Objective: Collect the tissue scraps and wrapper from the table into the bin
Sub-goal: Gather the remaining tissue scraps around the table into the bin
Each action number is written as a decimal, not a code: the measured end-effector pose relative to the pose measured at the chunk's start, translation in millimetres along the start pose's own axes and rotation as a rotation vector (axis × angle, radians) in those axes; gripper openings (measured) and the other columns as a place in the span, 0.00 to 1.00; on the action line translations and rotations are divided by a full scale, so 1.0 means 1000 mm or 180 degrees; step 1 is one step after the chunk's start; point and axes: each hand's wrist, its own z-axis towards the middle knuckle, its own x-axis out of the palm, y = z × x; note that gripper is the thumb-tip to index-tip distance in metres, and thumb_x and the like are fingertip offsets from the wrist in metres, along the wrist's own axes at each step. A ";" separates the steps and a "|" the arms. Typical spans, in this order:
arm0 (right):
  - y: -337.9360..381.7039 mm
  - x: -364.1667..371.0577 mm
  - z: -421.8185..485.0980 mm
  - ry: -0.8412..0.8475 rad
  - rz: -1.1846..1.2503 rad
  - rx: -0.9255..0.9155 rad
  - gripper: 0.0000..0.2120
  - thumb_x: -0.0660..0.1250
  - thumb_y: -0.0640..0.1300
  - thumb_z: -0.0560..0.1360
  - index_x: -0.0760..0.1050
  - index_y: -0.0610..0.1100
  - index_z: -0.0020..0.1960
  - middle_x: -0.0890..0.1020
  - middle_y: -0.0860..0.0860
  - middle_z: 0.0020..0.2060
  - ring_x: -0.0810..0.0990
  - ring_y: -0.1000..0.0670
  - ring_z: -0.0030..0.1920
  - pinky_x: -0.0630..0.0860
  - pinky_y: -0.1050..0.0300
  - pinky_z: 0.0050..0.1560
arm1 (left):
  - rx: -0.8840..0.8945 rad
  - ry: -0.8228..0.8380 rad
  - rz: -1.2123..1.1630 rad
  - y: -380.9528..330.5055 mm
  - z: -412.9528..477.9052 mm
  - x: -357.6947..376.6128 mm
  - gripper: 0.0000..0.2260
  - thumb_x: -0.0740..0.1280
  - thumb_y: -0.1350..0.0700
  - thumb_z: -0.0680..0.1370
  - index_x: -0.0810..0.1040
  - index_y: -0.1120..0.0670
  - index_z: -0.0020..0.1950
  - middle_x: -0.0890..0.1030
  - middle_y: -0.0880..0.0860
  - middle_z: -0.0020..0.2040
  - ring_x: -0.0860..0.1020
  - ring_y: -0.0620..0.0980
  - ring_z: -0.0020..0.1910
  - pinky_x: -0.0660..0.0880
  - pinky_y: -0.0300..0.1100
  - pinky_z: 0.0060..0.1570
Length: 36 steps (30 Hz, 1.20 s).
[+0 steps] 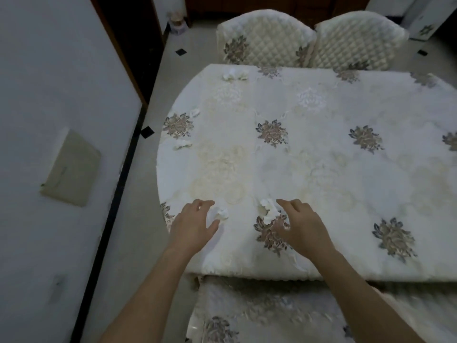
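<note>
Scraps: five tissue scraps (221, 213) on table (346, 169); two hands.

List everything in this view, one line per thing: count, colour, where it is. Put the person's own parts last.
table: one, covered by a cream cloth with grey-brown flower motifs, centre and right.
tissue scraps: five visible, white; one by the left hand's fingers, one under the right hand's fingers, one at the far left corner, two near the left edge.
chairs: two, quilted cream covers, behind the far edge; a third covered seat at the near edge.
wall: one, white, left side.
wall plate: one, beige, on the wall.
floor: pale tiles with small black insets.
Wrapper and bin: not in view.
left hand: open, over a scrap.
right hand: open, over a scrap.
</note>
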 end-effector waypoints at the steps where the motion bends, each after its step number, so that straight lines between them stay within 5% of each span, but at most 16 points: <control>1: 0.001 0.003 0.002 0.0082 -0.0034 0.0064 0.30 0.74 0.51 0.70 0.72 0.47 0.70 0.79 0.46 0.55 0.78 0.43 0.51 0.79 0.47 0.44 | 0.0034 0.0044 0.0000 0.002 0.002 0.003 0.22 0.66 0.45 0.78 0.72 0.50 0.70 0.76 0.52 0.64 0.75 0.56 0.60 0.76 0.52 0.54; 12: -0.021 0.040 0.040 0.0460 -0.0166 0.0210 0.35 0.73 0.47 0.71 0.65 0.49 0.75 0.77 0.46 0.57 0.76 0.42 0.54 0.79 0.47 0.46 | 0.0207 0.0380 0.0000 0.005 0.032 0.038 0.19 0.68 0.44 0.77 0.74 0.48 0.66 0.76 0.50 0.56 0.76 0.51 0.54 0.75 0.45 0.46; 19: -0.027 0.052 0.049 0.0283 -0.0023 0.0050 0.24 0.78 0.52 0.67 0.78 0.51 0.61 0.79 0.49 0.44 0.77 0.43 0.44 0.76 0.49 0.39 | 0.0267 0.0261 -0.0084 -0.003 0.040 0.052 0.15 0.69 0.46 0.77 0.77 0.48 0.61 0.77 0.48 0.52 0.77 0.50 0.50 0.76 0.45 0.41; 28: -0.020 0.071 0.055 -0.0115 0.0087 -0.0066 0.13 0.76 0.45 0.66 0.82 0.46 0.50 0.79 0.49 0.37 0.76 0.43 0.37 0.72 0.51 0.33 | 0.0226 -0.0024 -0.0096 -0.011 0.048 0.066 0.05 0.66 0.50 0.79 0.77 0.49 0.52 0.76 0.46 0.44 0.76 0.48 0.39 0.70 0.41 0.31; 32: -0.014 0.074 0.056 -0.0260 0.0270 0.0019 0.06 0.75 0.43 0.68 0.78 0.44 0.40 0.77 0.49 0.34 0.73 0.45 0.35 0.68 0.53 0.31 | 0.0153 0.0025 -0.0162 -0.013 0.050 0.067 0.06 0.63 0.49 0.81 0.75 0.50 0.51 0.74 0.46 0.48 0.76 0.48 0.40 0.75 0.46 0.33; 36: -0.006 0.063 0.052 -0.0204 0.1036 0.0539 0.08 0.70 0.49 0.74 0.78 0.45 0.41 0.77 0.51 0.32 0.73 0.47 0.35 0.71 0.50 0.33 | -0.0109 -0.0088 -0.0801 -0.016 0.046 0.058 0.04 0.65 0.52 0.80 0.75 0.51 0.54 0.76 0.47 0.51 0.76 0.47 0.42 0.74 0.45 0.40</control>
